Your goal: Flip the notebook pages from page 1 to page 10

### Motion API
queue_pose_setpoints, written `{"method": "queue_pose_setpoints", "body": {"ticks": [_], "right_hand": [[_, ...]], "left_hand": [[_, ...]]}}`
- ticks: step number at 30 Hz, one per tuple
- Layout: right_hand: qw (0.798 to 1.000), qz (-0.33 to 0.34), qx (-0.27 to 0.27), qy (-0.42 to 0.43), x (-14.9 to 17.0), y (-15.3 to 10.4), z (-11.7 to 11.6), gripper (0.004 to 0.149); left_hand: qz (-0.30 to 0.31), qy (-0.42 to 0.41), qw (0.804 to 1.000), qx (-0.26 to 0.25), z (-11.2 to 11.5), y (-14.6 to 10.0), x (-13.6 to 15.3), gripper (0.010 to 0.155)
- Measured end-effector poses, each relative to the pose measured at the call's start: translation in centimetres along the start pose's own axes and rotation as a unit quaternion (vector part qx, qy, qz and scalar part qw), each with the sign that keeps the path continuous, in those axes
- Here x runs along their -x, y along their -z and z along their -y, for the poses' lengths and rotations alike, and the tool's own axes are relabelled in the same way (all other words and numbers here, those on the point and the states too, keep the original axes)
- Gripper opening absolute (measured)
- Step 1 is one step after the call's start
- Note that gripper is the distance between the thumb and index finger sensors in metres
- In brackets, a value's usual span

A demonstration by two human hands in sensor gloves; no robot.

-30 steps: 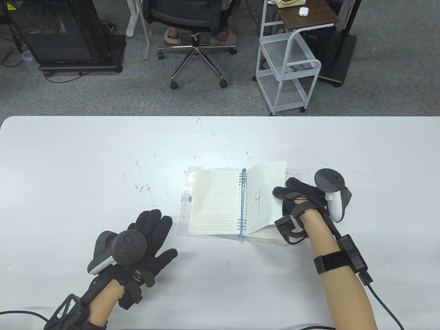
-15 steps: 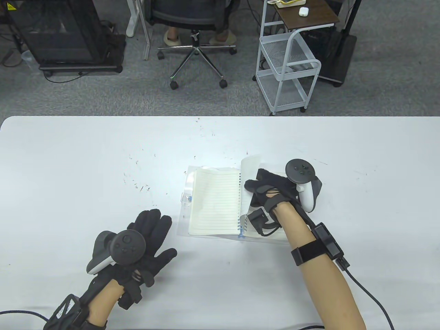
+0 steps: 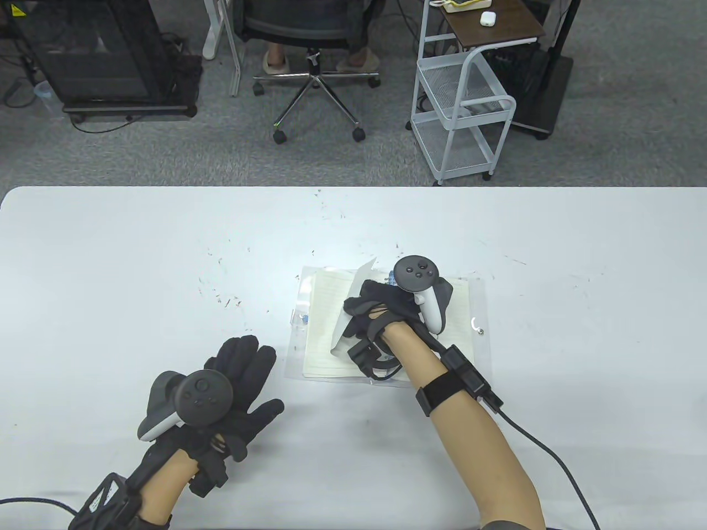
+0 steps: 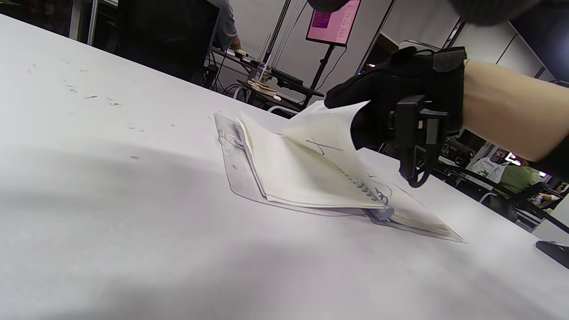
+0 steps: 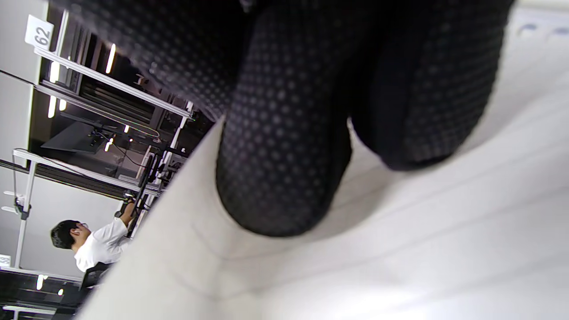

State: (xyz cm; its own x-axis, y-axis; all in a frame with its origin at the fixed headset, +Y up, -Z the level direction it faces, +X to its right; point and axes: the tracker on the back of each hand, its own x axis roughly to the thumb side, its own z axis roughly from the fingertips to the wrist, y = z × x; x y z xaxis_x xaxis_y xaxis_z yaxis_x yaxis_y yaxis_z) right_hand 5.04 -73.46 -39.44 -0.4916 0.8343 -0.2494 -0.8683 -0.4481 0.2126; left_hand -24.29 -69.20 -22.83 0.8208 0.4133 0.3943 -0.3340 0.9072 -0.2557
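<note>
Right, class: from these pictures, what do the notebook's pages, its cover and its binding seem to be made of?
Pages: matte cream lined paper; the lifted one bends softly. Cover: apparently clear glossy plastic, since the table shows through. Binding: pale blue coil, probably plastic.

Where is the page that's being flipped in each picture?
Table view: the lifted page stands just left of the right hand, over the notebook's left side.
Left wrist view: centre right, curling up under the hand.
Right wrist view: fills the lower right, under the fingers.
Shared landmark: the black right glove.
</note>
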Motion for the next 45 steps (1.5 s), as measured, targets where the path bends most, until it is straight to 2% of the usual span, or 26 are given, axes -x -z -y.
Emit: {"method": "queue_pose_setpoints", "body": {"ticks": [12, 21, 24, 26, 30, 34, 37, 42, 45], "right_hand": [[0.994, -0.005, 0.009, -0.113, 0.1, 1.6, -3.0, 0.064], [0.993, -0.017, -0.009, -0.121, 0.8, 1.9, -2.9, 0.064], [0.994, -0.003, -0.018, -0.106, 0.7, 1.5, -2.5, 0.065], [0.995, 0.012, -0.024, -0.096, 0.4, 0.7, -1.5, 0.068], [0.994, 0.050, -0.031, -0.091, 0.0, -0.9, 1.9, 0.079], [0.989, 0.073, 0.020, -0.125, 0.8, -2.8, 6.5, 0.086], [0.984, 0.070, 0.047, -0.159, 2.4, -3.6, 8.7, 0.091], [0.968, 0.045, 0.045, -0.243, 5.5, -3.9, 10.0, 0.098], [0.952, 0.007, -0.001, -0.306, 7.1, -3.5, 10.0, 0.104]], "left_hand": [[0.001, -0.002, 1.000, 0.003, 0.0, 0.0, 0.1, 0.086], [-0.001, -0.001, 1.000, 0.007, 0.1, 0.0, 0.1, 0.086], [-0.002, -0.001, 1.000, 0.007, 0.1, 0.0, 0.1, 0.086], [-0.002, -0.001, 1.000, 0.007, 0.1, 0.0, 0.1, 0.086], [-0.003, -0.001, 1.000, 0.005, 0.0, 0.0, 0.1, 0.086], [-0.003, 0.001, 1.000, 0.009, 0.1, 0.0, 0.1, 0.086], [-0.004, 0.003, 1.000, 0.010, 0.1, 0.1, 0.0, 0.086], [-0.004, 0.004, 1.000, 0.010, 0.2, 0.1, -0.1, 0.086], [-0.006, 0.004, 1.000, 0.012, 0.3, 0.1, -0.1, 0.086]]}}
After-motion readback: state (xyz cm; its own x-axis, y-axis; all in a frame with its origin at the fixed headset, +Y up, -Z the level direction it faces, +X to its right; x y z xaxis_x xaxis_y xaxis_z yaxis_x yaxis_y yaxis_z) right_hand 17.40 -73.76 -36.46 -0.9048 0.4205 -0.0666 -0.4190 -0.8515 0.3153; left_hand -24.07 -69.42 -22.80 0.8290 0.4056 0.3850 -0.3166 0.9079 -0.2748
